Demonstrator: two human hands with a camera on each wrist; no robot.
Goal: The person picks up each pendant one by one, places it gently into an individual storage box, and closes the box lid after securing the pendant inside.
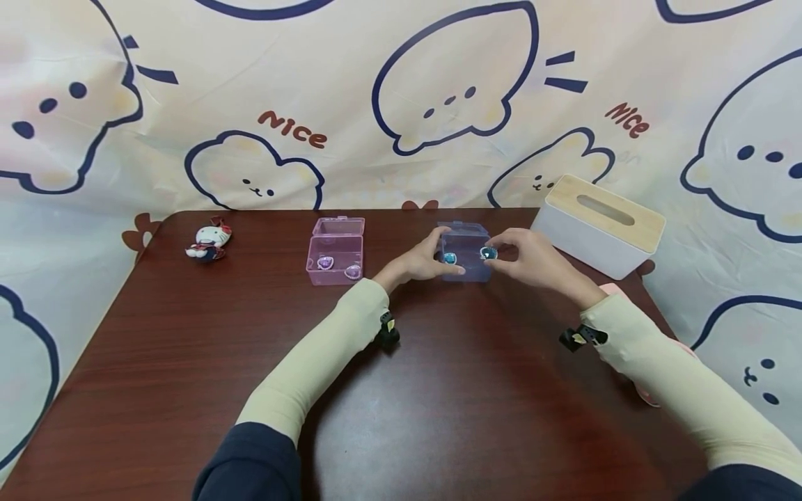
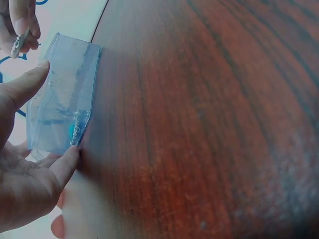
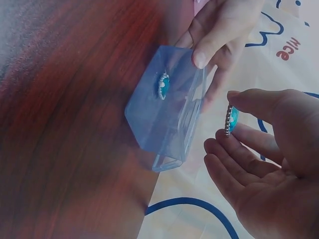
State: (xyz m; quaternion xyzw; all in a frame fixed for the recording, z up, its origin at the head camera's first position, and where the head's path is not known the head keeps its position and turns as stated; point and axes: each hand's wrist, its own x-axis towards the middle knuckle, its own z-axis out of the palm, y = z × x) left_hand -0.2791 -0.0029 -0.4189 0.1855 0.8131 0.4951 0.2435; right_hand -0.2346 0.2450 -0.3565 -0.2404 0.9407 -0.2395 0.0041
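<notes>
A clear blue plastic box [image 1: 466, 252] with its lid raised stands near the table's far edge. My left hand [image 1: 421, 259] holds it, thumb at the front and fingers at the left side and back. Inside lies a teal gem ornament [image 3: 164, 85] with a beaded silver rim, toward the box's left side. A second teal gem ornament [image 1: 488, 252] is pinched between the thumb and fingertips of my right hand [image 1: 532, 259], at the box's right side. In the right wrist view this ornament is apart from the box.
A pink plastic box [image 1: 335, 247] with its lid up holds two purple gem ornaments, left of my left hand. A white cat figurine [image 1: 210, 241] sits at the far left. A tissue box [image 1: 595, 226] with a wooden top stands at the far right. Something pink is partly hidden under my right forearm.
</notes>
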